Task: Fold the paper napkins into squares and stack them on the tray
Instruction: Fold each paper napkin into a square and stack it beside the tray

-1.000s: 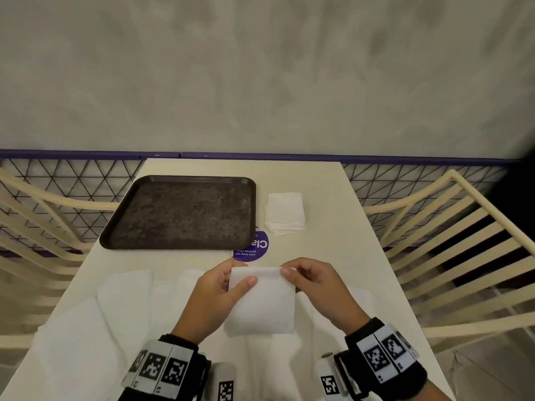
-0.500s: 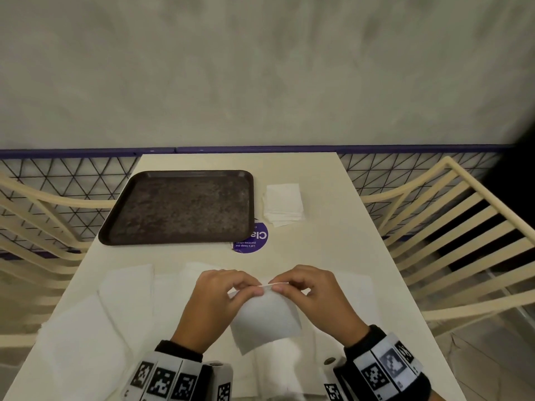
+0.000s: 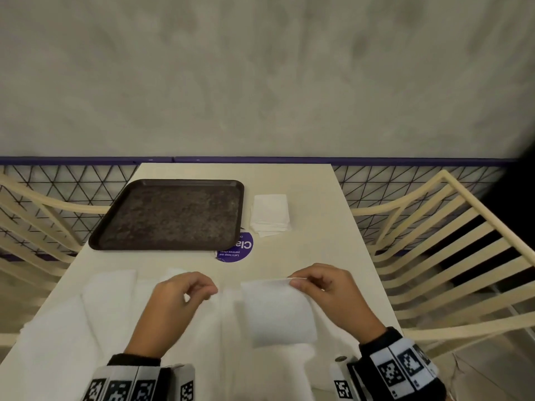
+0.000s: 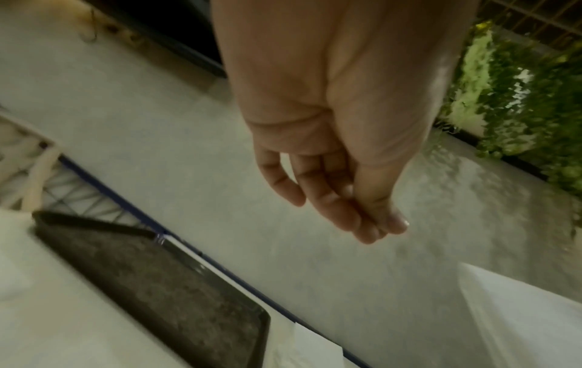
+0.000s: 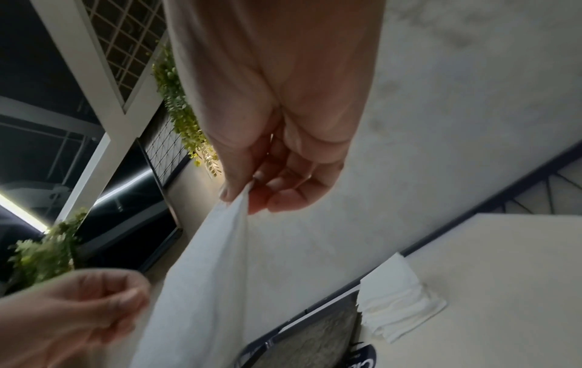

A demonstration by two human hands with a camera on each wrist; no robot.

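A folded white napkin [image 3: 276, 311] hangs above the table's near part, pinched at its top right corner by my right hand [image 3: 298, 282]. In the right wrist view the thumb and fingers of that right hand [image 5: 242, 196] nip the napkin [image 5: 201, 286] at its upper edge. My left hand [image 3: 202, 290] hovers to the napkin's left with fingers loosely curled and holds nothing; the left wrist view shows this left hand [image 4: 371, 224] empty. The dark tray [image 3: 170, 215] lies bare at the far left. A stack of folded napkins [image 3: 270, 214] sits on the table right of it.
Several unfolded white napkins [image 3: 86, 322] are spread over the near part of the cream table [image 3: 318, 247]. A purple round sticker [image 3: 236, 250] lies by the tray's near right corner. Cream slatted chairs [image 3: 451, 256] flank the table; a wall rises behind.
My left hand has let go of the folded napkin and drawn left. My right hand has carried the napkin to the right, holding it alone by one corner.
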